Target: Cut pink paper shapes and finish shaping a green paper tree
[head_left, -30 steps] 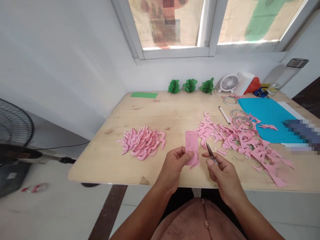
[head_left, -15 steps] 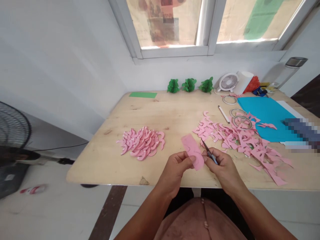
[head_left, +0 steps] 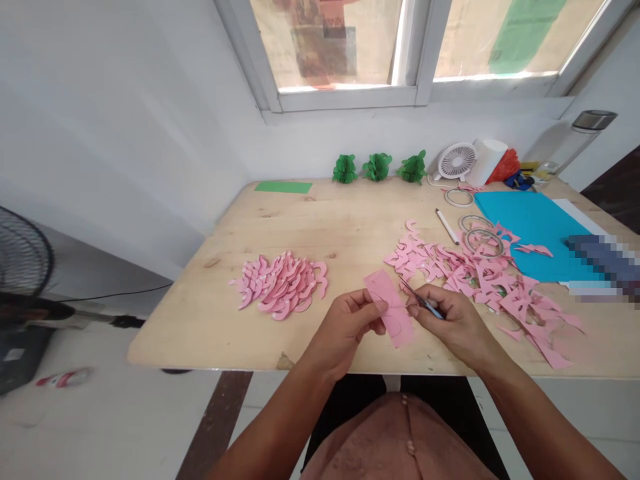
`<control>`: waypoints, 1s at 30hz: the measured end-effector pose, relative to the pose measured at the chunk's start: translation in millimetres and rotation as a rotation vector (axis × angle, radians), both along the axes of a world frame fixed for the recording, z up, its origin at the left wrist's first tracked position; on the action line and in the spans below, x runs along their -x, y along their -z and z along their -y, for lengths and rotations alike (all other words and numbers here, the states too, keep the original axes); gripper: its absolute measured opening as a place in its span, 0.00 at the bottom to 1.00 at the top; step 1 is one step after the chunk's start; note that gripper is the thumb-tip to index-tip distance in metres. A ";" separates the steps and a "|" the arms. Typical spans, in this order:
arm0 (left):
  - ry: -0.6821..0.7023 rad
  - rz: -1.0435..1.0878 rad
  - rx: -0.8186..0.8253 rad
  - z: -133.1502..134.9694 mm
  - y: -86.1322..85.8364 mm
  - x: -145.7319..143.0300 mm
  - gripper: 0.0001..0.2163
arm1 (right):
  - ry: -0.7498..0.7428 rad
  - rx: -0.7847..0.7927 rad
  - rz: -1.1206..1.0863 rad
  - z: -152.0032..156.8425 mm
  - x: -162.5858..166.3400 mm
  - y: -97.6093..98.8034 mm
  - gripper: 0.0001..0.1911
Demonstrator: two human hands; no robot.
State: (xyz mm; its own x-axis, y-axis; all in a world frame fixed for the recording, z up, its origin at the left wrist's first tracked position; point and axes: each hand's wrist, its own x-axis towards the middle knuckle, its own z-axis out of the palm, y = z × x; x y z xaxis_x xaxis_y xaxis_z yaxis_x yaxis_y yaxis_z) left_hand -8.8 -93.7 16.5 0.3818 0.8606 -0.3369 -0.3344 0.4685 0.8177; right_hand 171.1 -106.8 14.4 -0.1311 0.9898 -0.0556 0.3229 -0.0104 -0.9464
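Between thumb and fingers, my left hand (head_left: 353, 323) pinches a strip of pink paper (head_left: 393, 313) with curved lines on it, held just above the table's front part. My right hand (head_left: 445, 320) is closed on a small pair of scissors (head_left: 425, 303), whose blades point up and to the left beside the strip. The right fingertips are close to the strip's right edge; whether they touch it I cannot tell. To the left lies a pile of curved pink paper cutouts (head_left: 283, 283). Pink paper scraps (head_left: 480, 273) are spread over the right side.
A white pen (head_left: 447, 227) and rolls of tape (head_left: 484, 242) lie beyond the scraps. Blue sheets (head_left: 530, 223) are at the right. Green paper ornaments (head_left: 377, 167), a small white fan (head_left: 457, 162) and a green strip (head_left: 283, 187) line the back of the wooden table (head_left: 200, 320).
The pink strip has turned in my left hand, its lower end shifting slightly right. My right hand has tilted the scissors flatter. The view has shifted a little.
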 end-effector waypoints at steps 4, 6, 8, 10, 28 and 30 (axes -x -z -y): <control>0.073 0.085 0.080 2.1 3.8 -1.3 0.10 | 0.046 -0.020 -0.058 -5.7 5.3 5.2 0.08; 0.073 0.112 0.097 3.2 6.1 -2.7 0.09 | 0.058 0.012 -0.157 -7.9 10.6 7.2 0.08; 0.061 0.135 0.098 4.0 8.2 -4.3 0.09 | 0.066 0.056 -0.247 -9.7 15.5 8.8 0.09; 0.035 0.144 0.088 4.9 10.2 -5.9 0.09 | 0.070 0.082 -0.290 -11.1 18.8 10.0 0.10; -0.012 0.106 -0.002 12.6 17.1 -6.8 0.09 | -0.018 0.131 -0.397 -13.3 24.6 13.7 0.07; 0.007 0.109 -0.004 12.6 17.2 -5.9 0.09 | -0.028 0.133 -0.401 -13.7 25.2 12.8 0.08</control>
